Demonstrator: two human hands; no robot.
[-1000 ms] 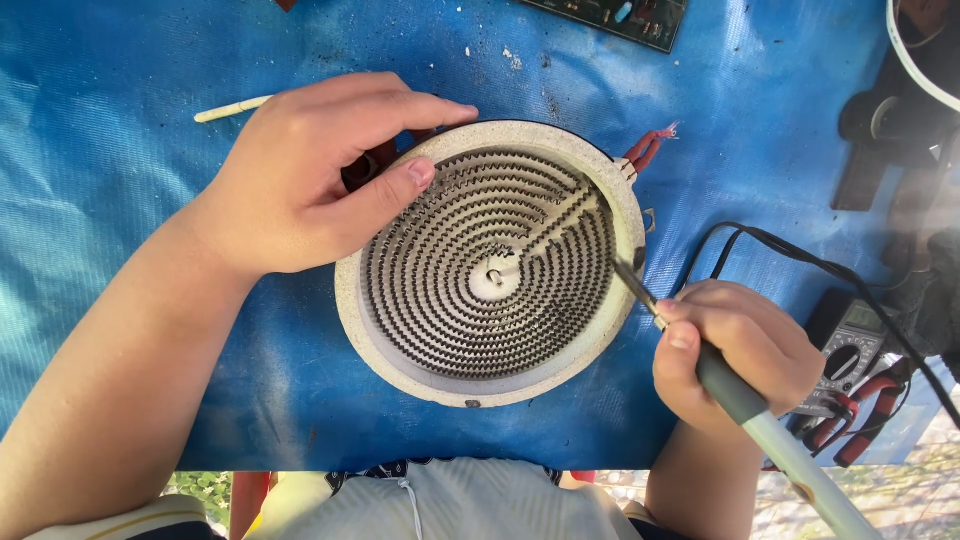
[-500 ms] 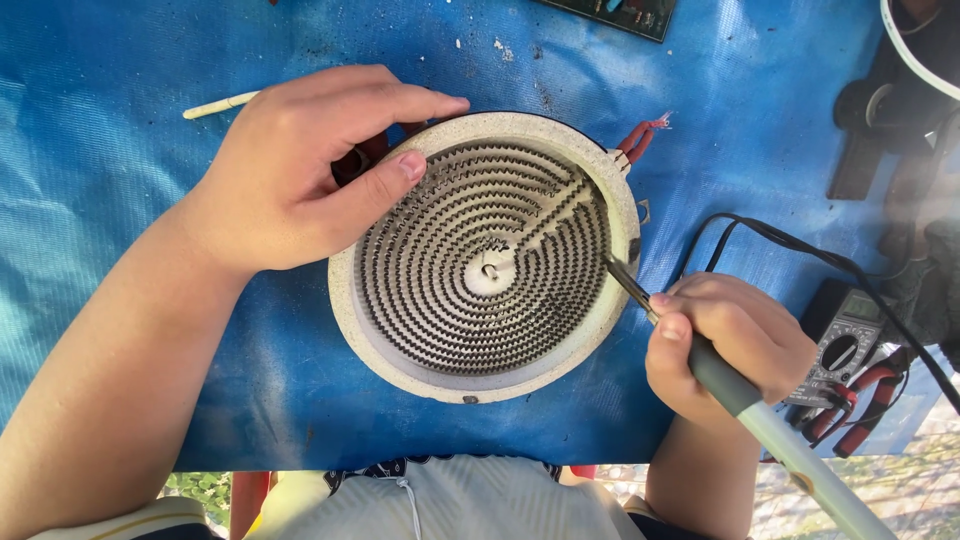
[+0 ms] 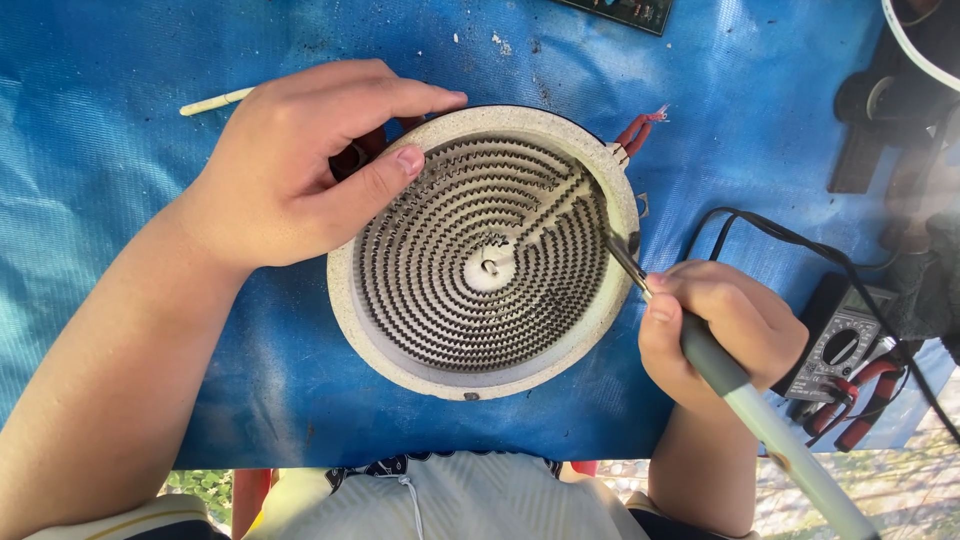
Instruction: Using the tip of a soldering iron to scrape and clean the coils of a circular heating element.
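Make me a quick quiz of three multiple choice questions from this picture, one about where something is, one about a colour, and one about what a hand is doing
1. Where does the multimeter lie?
A. right of the heating element
B. on the coil
C. under the left hand

2. What colour is the sheet under the radiant heating element?
A. green
B. blue
C. white

3. How does the right hand hold the soldering iron?
A. open palm under it
B. fingers closed round the grip
C. not touching it

Answers: 1 A, it sits at the right edge beyond the hand. 2 B, blue shows all round. 3 B, fingers wrap the grey grip, tip at the rim; the left hand steadies the rim.
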